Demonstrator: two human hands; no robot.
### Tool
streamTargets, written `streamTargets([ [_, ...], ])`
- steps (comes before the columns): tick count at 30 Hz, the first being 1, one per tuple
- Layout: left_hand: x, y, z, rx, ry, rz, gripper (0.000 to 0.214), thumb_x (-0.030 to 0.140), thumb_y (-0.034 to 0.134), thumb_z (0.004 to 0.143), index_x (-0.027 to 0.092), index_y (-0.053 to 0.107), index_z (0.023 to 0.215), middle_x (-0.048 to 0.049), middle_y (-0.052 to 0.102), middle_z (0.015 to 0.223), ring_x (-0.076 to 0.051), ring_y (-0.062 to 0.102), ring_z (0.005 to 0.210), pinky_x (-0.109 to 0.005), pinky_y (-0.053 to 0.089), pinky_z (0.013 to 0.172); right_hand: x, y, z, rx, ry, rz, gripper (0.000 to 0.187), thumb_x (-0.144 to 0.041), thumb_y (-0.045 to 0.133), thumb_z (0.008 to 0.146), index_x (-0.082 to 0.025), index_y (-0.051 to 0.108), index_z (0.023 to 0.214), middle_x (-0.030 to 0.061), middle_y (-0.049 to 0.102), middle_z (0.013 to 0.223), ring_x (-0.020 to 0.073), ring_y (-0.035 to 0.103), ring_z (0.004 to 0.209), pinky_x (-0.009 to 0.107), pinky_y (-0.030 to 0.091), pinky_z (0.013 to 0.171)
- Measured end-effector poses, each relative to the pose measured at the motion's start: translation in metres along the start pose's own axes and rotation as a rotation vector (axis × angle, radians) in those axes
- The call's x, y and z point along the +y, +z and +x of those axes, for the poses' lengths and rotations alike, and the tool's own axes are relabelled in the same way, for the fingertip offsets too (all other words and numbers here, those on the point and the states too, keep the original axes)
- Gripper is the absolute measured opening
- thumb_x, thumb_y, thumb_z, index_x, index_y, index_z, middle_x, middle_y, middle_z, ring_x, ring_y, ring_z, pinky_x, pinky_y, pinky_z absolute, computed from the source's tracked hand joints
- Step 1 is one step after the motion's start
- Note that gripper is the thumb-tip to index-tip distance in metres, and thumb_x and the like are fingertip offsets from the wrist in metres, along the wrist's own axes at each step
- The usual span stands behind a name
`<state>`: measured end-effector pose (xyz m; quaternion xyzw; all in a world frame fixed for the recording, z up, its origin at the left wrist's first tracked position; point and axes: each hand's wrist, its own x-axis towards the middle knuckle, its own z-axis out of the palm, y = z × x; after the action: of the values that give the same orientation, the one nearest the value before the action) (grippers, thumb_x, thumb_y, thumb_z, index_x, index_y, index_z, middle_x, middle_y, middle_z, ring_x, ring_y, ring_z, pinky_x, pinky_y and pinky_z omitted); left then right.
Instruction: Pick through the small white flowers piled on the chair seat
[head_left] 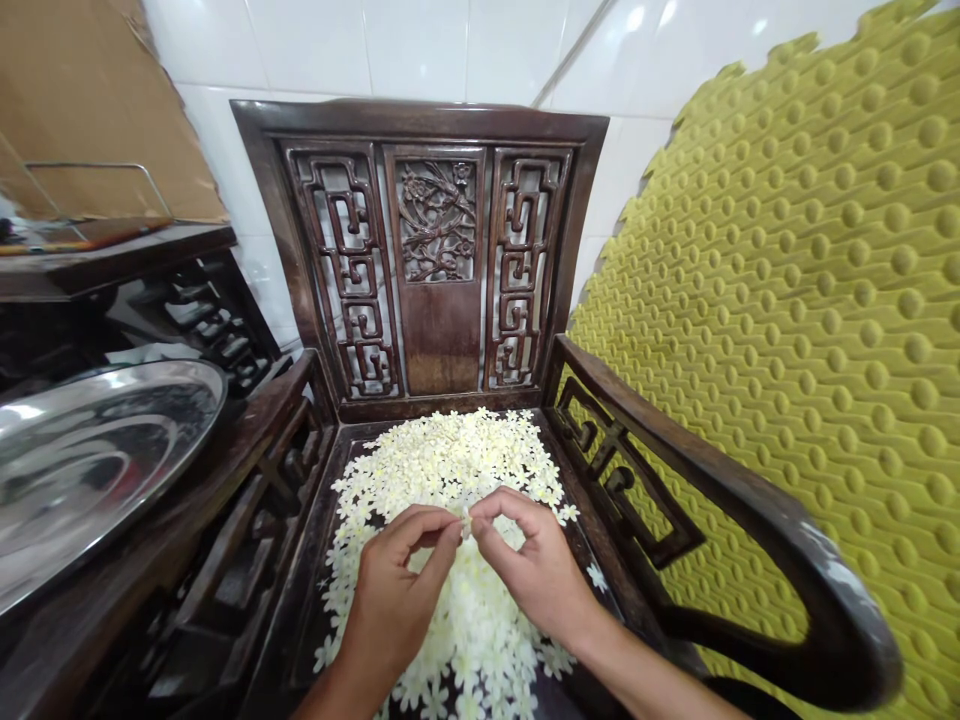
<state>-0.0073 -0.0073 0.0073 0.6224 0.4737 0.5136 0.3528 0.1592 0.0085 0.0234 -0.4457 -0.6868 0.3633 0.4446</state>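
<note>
A heap of small white flower-shaped pieces (450,460) covers the seat of a dark carved wooden chair (439,260). My left hand (394,590) and my right hand (529,565) hover over the heap, fingertips meeting. Both are closed in a pinch on one small white flower piece (466,523) held between them. The piece is mostly hidden by the fingers.
A shiny metal tray (90,460) lies at the left on a dark wooden stand. A yellow-green bumpy foam mat (810,320) leans at the right, behind the chair's armrest (675,450). White tiled wall stands behind; cardboard (90,100) leans at the upper left.
</note>
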Motion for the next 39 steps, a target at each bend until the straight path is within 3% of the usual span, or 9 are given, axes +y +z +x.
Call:
streamTargets([
  [7,-0.004,0.002,-0.003,-0.001,0.006,0.107,0.01,0.019,0.061,0.088,0.019,0.065,0.078,-0.0001,0.066,0.076,-0.014,0.062,0.072,-0.024,0.051,0.069,0.002,0.005,-0.002,0.005,-0.054,-0.222,0.015,-0.015,0.06,0.086,-0.021,0.068,0.076,-0.0023,0.068,0.073,0.0171,0.061,0.077,0.03,0.039,0.078],
  [12,-0.003,-0.001,-0.004,0.061,0.073,0.143,0.008,0.019,0.059,0.087,0.019,0.065,0.082,-0.0016,0.067,0.082,-0.016,0.064,0.076,-0.025,0.052,0.072,0.01,-0.003,0.006,0.084,0.039,-0.211,0.017,-0.009,0.056,0.08,-0.019,0.064,0.07,-0.0007,0.067,0.071,0.016,0.062,0.07,0.025,0.041,0.063],
  [15,-0.004,-0.002,-0.002,0.086,0.08,0.144,0.008,0.021,0.06,0.087,0.019,0.066,0.083,-0.0028,0.069,0.083,-0.017,0.065,0.078,-0.026,0.054,0.073,0.015,-0.008,0.012,0.069,0.057,-0.253,0.017,-0.009,0.056,0.08,-0.018,0.067,0.07,0.0008,0.068,0.072,0.0161,0.062,0.07,0.026,0.044,0.065],
  [19,-0.007,-0.002,0.001,0.111,0.034,0.102,0.01,0.025,0.062,0.087,0.019,0.068,0.081,-0.0032,0.069,0.081,-0.017,0.066,0.076,-0.026,0.054,0.072,0.012,-0.01,0.011,0.024,0.059,-0.279,0.015,-0.018,0.059,0.087,-0.018,0.069,0.076,0.002,0.068,0.076,0.0161,0.06,0.068,0.027,0.044,0.065],
  [23,-0.005,0.0,0.002,0.098,0.005,0.036,0.013,0.028,0.063,0.088,0.018,0.068,0.081,-0.0032,0.069,0.08,-0.017,0.066,0.075,-0.025,0.054,0.071,0.002,-0.006,0.006,-0.006,-0.006,-0.141,0.01,-0.028,0.064,0.09,-0.02,0.07,0.091,0.0027,0.068,0.086,0.0168,0.061,0.079,0.027,0.046,0.071],
  [25,-0.002,0.0,0.002,0.064,-0.008,-0.01,0.013,0.028,0.063,0.089,0.019,0.069,0.082,-0.0032,0.069,0.08,-0.017,0.066,0.076,-0.025,0.054,0.071,-0.001,-0.004,0.003,-0.041,-0.013,-0.097,0.013,-0.031,0.064,0.091,-0.02,0.07,0.089,0.0019,0.068,0.084,0.0166,0.061,0.079,0.028,0.046,0.073],
  [29,-0.001,0.001,0.002,0.014,-0.079,-0.106,0.014,0.03,0.065,0.089,0.019,0.071,0.083,-0.0029,0.071,0.081,-0.017,0.068,0.078,-0.025,0.055,0.073,-0.001,-0.002,0.001,-0.07,0.002,-0.078,0.022,-0.027,0.056,0.096,-0.021,0.072,0.084,0.0008,0.069,0.08,0.0164,0.062,0.08,0.028,0.045,0.075],
  [39,0.002,0.0,0.003,-0.011,-0.201,-0.201,0.021,0.036,0.066,0.087,0.017,0.071,0.079,-0.0033,0.072,0.075,-0.02,0.07,0.073,-0.031,0.058,0.072,0.004,-0.001,0.001,-0.018,-0.065,-0.102,0.021,-0.019,0.055,0.093,-0.02,0.07,0.079,0.0015,0.07,0.077,0.0176,0.062,0.077,0.03,0.044,0.076],
])
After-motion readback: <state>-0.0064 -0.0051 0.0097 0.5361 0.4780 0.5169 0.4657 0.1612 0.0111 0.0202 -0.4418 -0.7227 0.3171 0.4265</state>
